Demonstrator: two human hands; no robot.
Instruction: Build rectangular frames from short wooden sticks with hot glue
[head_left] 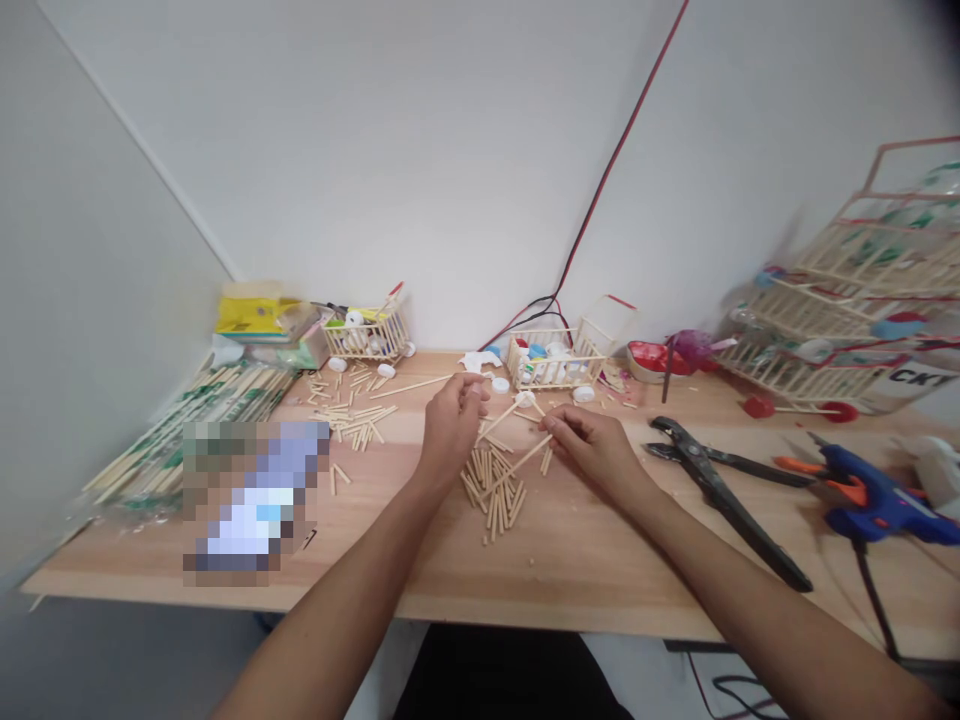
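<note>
My left hand (452,418) is closed in a pinch on a thin wooden stick (504,413) that slants down from its fingertips. My right hand (589,440) is closed too, gripping another stick (525,461) that points down-left toward a pile of short cut sticks (495,490) on the wooden table (570,560). Both hands hover just above that pile, a few centimetres apart.
Black pliers (712,485) and a blue glue gun (877,495) lie at the right. Two small stick baskets (551,360) (367,335) with bottle caps stand by the wall. Wrapped chopsticks (187,420) lie at the left, stacked stick frames (847,320) at the far right.
</note>
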